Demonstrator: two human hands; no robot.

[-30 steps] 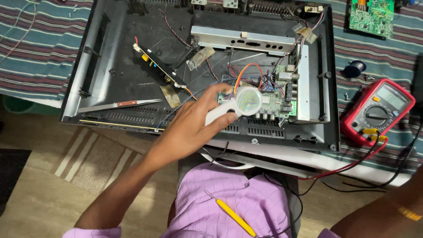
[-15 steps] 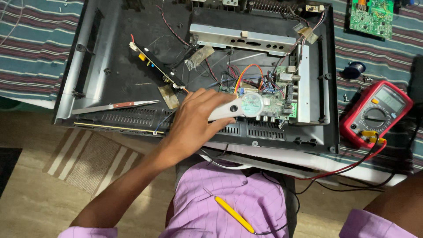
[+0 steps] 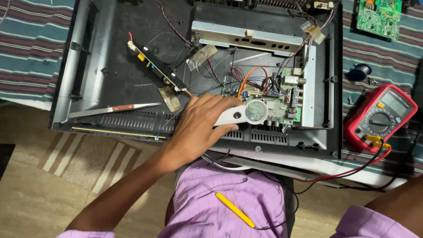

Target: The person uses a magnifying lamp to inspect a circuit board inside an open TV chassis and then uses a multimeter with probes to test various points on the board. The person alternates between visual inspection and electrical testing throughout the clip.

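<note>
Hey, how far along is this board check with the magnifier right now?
Done: the black casing lies open, its green circuit board exposed. In hand: the left hand holds a white magnifier over that board. Left: the red multimeter, the yellow probe on the lap and the tweezers lie unheld. The right hand is out of view.

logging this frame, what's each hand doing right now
Left hand: closed on the white magnifier, over the circuit board.
Right hand: not in view, only the forearm.
</note>
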